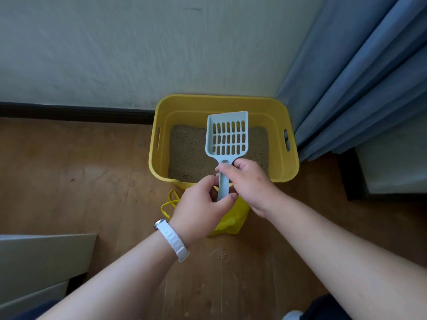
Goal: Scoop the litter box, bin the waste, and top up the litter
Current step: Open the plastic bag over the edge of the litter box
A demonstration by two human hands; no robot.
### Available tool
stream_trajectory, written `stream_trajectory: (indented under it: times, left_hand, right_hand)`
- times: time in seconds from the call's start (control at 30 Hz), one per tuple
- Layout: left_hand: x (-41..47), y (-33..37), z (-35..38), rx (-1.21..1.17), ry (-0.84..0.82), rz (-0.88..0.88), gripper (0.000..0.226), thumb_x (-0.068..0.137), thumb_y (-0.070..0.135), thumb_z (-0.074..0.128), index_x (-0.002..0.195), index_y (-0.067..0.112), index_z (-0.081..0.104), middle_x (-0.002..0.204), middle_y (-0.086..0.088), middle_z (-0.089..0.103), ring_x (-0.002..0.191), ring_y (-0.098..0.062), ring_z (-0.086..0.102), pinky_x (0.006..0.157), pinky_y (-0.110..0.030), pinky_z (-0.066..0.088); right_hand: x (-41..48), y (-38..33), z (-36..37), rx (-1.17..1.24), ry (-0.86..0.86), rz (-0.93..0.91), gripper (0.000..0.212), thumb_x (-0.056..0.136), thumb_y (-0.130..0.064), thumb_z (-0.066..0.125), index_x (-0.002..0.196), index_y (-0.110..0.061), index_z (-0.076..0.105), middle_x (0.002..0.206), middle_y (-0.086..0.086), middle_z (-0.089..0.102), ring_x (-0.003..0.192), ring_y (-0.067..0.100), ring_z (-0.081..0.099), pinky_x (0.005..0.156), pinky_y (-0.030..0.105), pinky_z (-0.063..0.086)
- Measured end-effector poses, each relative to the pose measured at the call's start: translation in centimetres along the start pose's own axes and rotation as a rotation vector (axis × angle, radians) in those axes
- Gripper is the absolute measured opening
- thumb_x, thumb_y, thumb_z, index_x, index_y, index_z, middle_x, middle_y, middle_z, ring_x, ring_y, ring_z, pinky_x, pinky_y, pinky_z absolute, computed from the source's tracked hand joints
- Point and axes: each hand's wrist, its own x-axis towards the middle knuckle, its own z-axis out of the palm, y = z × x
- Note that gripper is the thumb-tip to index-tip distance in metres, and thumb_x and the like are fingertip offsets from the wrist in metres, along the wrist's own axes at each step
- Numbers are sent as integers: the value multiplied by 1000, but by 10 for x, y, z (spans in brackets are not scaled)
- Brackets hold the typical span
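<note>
Evidently light, stiff plastic, the scoop (pixel 227 137) hangs over the box (pixel 221 101) at 12 o'clock — right hand (pixel 248 181) fingers curled round the handle's neck, left hand (pixel 201 206) pinching its end — a sound hold.

The handle of the scoop (pixel 227 144) was largely covered by the fingers of the left hand (pixel 201 204) and right hand (pixel 249 183) gripping it. The yellow bag (pixel 233 219) lay mostly hidden beneath both hands. The curtain (pixel 360 84) was cut off by the upper and right frame edges. Specks (pixel 223 257) on the floor (pixel 104 181), lower centre, were too small to identify.
</note>
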Motion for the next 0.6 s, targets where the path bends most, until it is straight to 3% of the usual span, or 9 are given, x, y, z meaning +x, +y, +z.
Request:
stream_trajectory:
  times: [0.17,0.27,0.33,0.5,0.6]
  left_hand:
    - [4,-3,-25,35,69,57,23,82,40,70,98,27,60,67,2,62,58,-10,57,61,-44,54]
    - [12,-9,-38,35,116,56,23,83,43,69,97,27,60,70,-1,65,64,-15,64,64,-44,55]
    - [19,-23,-44,166,98,28,23,85,43,67,98,25,60,74,4,64,67,-11,61,64,-39,54]
    - [30,-85,-47,537,-124,-167,59,78,59,64,124,25,52,114,2,54,106,-20,54,90,-39,49]
    - [26,-105,-39,549,-252,-317,59,78,59,66,125,26,50,117,-2,56,105,-22,56,88,-36,49]
  right_hand:
    - [6,-4,-16,-1,-20,-3,18,100,-20,50,91,-10,61,80,6,67,71,17,68,60,26,52]
    - [8,-4,-21,-10,-51,18,16,102,-20,45,94,-10,56,77,6,62,65,19,65,62,33,55]
    - [10,-2,-22,-32,-67,27,16,102,-21,43,95,-10,52,72,4,54,57,17,55,57,34,54]
    - [9,4,-27,-309,-44,-61,21,98,-28,42,82,-15,48,65,1,46,56,18,42,50,33,41]
    - [3,5,-30,-350,-29,-79,20,94,-27,44,77,-17,45,65,4,46,54,20,43,47,32,43]
